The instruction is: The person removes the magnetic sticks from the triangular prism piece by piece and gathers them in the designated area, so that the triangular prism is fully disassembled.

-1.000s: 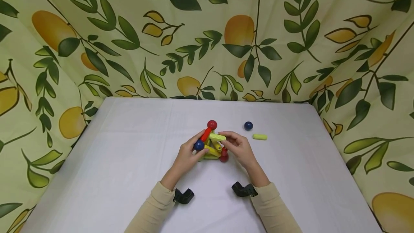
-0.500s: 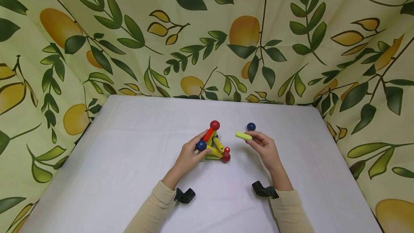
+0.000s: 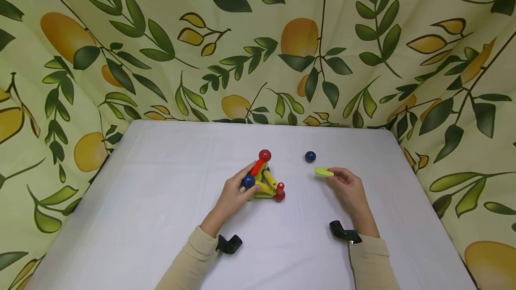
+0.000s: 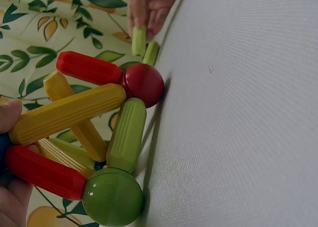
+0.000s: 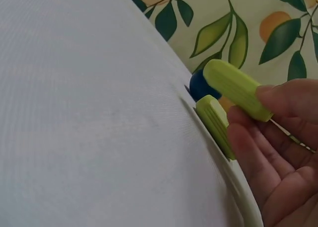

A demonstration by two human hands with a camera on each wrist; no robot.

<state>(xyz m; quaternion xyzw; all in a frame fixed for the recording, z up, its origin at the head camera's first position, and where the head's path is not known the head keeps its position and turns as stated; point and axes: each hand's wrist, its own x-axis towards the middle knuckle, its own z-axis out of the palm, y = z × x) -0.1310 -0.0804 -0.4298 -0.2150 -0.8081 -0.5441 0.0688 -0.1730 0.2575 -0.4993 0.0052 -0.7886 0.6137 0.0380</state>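
L hand [image 3: 231, 193] grips the ball-and-rod frame [image 3: 269, 179] round its blue corner ball [image 3: 248, 181], so it's btwn both hands on the desk [image 3: 169, 173]. R hand [image 3: 354, 190], well apart, pinches a lt green rod [image 5: 233, 87] just above a 2nd green rod [image 5: 214, 126], nr a loose blue ball [image 3: 310, 157].

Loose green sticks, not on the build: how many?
2: the held stick in the right hand, and the lower stick lying on the table near the loose blue ball. Others may be hidden.

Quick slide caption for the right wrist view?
Yellow-green rod in the right hand's grip, close to a second rod on the white table, a blue ball partly hidden behind.
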